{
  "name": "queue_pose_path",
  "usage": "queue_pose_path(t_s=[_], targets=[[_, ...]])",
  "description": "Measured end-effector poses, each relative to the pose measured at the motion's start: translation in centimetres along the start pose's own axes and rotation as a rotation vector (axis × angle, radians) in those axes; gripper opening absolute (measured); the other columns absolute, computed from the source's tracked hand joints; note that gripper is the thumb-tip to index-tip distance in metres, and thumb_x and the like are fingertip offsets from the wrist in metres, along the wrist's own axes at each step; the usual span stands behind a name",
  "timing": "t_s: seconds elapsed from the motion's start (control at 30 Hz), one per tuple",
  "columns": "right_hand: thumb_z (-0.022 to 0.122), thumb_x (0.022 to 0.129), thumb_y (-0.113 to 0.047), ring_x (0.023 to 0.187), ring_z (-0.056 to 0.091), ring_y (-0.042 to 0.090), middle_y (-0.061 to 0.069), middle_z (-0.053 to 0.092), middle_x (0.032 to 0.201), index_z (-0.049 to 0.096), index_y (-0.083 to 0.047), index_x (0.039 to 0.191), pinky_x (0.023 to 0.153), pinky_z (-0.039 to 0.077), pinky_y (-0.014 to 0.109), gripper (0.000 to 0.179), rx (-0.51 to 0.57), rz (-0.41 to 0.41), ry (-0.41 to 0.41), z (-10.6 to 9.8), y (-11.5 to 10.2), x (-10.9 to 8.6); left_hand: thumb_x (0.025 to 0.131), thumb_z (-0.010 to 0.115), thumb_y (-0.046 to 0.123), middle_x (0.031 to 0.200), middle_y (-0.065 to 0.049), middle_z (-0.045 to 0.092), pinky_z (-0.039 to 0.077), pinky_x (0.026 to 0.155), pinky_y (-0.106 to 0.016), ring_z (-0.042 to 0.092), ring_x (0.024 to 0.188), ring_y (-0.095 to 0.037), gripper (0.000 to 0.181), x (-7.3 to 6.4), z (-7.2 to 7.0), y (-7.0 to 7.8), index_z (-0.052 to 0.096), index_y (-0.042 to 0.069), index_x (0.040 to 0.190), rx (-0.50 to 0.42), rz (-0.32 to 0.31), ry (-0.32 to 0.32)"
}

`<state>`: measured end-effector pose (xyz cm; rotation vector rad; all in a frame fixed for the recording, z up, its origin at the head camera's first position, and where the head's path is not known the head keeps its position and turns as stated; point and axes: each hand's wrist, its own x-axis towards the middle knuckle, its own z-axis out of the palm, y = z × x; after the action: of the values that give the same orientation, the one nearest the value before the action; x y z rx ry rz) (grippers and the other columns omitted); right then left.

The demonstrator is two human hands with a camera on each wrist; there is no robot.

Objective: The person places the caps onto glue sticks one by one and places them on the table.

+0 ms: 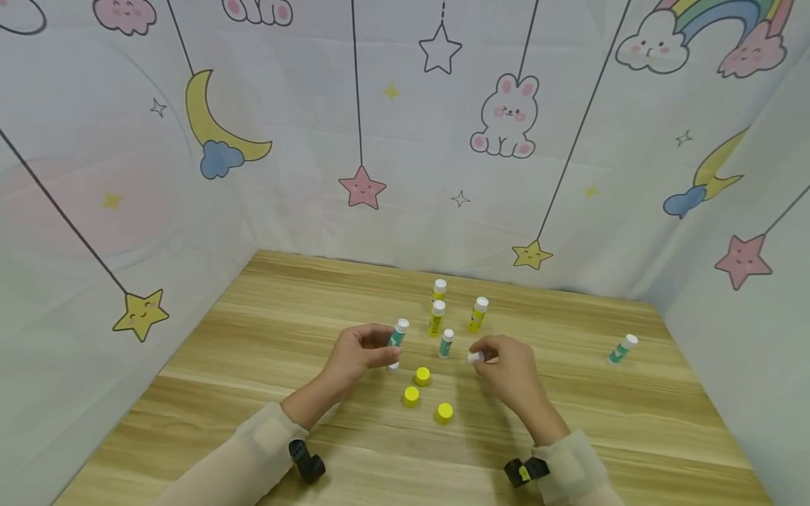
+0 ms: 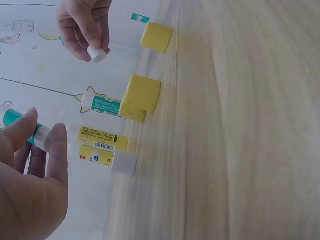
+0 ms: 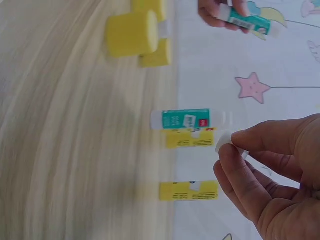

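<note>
My left hand [image 1: 362,353] grips a green-and-white glue stick [image 1: 397,336] upright just above the table, thumb on one side and fingers on the other. With thumb and fingertips, my right hand [image 1: 511,365] pinches a small white cap [image 1: 475,358]. Between the hands stands another green glue stick [image 1: 446,344]. Three yellow glue sticks with white tops rise behind it: one yellow glue stick [image 1: 436,320] at centre, another [image 1: 479,315] to the right, the third partly hidden. Nearer the body lie three yellow caps, one yellow cap [image 1: 444,412] closest.
A separate green glue stick [image 1: 623,349] stands far to the right on the wooden table [image 1: 633,436]. A white curtain [image 1: 304,126] with cartoon prints hangs behind the table and along both sides.
</note>
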<state>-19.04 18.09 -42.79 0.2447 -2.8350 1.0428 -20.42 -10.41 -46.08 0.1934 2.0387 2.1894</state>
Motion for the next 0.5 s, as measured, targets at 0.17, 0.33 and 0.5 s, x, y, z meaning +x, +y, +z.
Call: queue_pose_path(t_s=[0.17, 0.33, 0.5], targets=[[0.076, 0.09, -0.011, 0.096, 0.068, 0.02, 0.001, 0.072, 0.097, 0.076, -0.013, 0.102, 0.077, 0.061, 0.035, 0.012, 0.081, 0.055, 0.03, -0.5, -0.7, -1.2, 0.083, 0.083, 0.004, 0.108, -0.008, 0.067, 0.06, 0.079, -0.029, 0.066, 0.097, -0.02, 0.037, -0.1, -0.1, -0.1, 0.069, 0.0, 0.117, 0.011, 0.003, 0.013], [0.076, 0.09, -0.009, 0.1, 0.069, 0.023, 0.003, 0.073, 0.1, 0.076, -0.012, 0.104, 0.079, 0.061, 0.037, 0.014, 0.142, 0.094, 0.043, -0.7, -1.2, -1.9, 0.082, 0.083, 0.003, 0.107, -0.008, 0.069, 0.06, 0.078, -0.029, 0.066, 0.096, -0.02, 0.036, -0.2, -0.2, -0.1, 0.069, 0.0, 0.115, 0.012, 0.017, 0.016], [0.077, 0.09, -0.01, 0.102, 0.069, 0.021, 0.002, 0.074, 0.1, 0.076, -0.012, 0.104, 0.082, 0.061, 0.036, 0.014, 0.194, 0.121, 0.058, -0.5, -1.6, -2.2, 0.082, 0.083, 0.001, 0.104, -0.007, 0.069, 0.06, 0.077, -0.029, 0.067, 0.094, -0.02, 0.035, -0.2, -0.2, -0.1, 0.069, -0.001, 0.114, -0.007, 0.026, 0.008]])
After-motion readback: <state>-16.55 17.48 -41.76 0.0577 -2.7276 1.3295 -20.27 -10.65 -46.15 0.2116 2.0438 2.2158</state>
